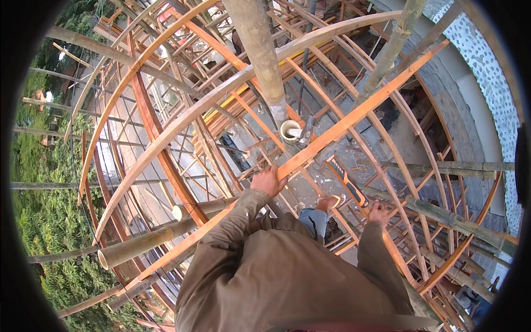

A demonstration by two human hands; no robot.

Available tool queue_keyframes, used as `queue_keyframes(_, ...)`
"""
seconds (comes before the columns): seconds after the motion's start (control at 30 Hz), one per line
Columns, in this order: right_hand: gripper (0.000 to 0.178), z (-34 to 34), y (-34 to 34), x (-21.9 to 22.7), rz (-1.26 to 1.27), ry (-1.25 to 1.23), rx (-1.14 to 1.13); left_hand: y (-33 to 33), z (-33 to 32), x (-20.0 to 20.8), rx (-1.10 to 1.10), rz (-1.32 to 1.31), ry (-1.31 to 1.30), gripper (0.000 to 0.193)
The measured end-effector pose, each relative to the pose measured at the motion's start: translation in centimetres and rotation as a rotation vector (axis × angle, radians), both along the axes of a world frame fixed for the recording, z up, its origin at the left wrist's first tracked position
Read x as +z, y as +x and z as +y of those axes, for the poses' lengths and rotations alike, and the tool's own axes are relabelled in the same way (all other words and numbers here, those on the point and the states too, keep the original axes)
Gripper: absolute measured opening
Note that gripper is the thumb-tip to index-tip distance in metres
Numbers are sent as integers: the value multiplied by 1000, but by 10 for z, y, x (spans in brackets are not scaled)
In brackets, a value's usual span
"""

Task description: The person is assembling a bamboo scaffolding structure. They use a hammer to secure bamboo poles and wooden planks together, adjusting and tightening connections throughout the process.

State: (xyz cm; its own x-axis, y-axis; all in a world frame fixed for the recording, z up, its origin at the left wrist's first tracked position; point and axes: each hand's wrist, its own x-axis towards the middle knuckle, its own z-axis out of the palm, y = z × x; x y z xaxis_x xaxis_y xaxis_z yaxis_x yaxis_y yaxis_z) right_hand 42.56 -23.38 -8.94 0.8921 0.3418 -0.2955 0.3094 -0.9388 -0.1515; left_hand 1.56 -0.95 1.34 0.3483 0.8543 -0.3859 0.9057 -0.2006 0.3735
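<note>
My left hand (267, 181) is closed around the edge of a long orange-brown plank (354, 117) that runs diagonally across the frame. On the right, my right hand (379, 213) has its fingers curled in. They are right by the butt end of a hammer's orange and black handle (349, 182); what they grip, if anything, I cannot make out. The plank hides the middle of the hammer. Its dark metal head (308, 128) shows on the far side, against the pale open end of a round tube (290, 130).
Curved timber ribs (193, 110) and bamboo poles (260, 50) make an open frame at height. Bamboo ends (135, 240) jut out at left. My sandalled foot (335, 201) shows below the plank. Trees (50, 221) stand at left, and a pale curved surface (487, 72) at right.
</note>
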Motion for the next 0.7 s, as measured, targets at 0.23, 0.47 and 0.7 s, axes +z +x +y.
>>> queue_keyframes(0.23, 58, 9, -7, 13, 10, -82, 16, -3, 0, 1, 16, -15, -50, 54)
queue_keyframes(0.47, 65, 4, -1, 2, 23, -105, 27, -8, -1, -3, 25, -92, -25, 53)
queue_keyframes(0.7, 68, 4, 0, -1, 6, -204, 51, -8, -1, -6, 17, -69, -30, 53)
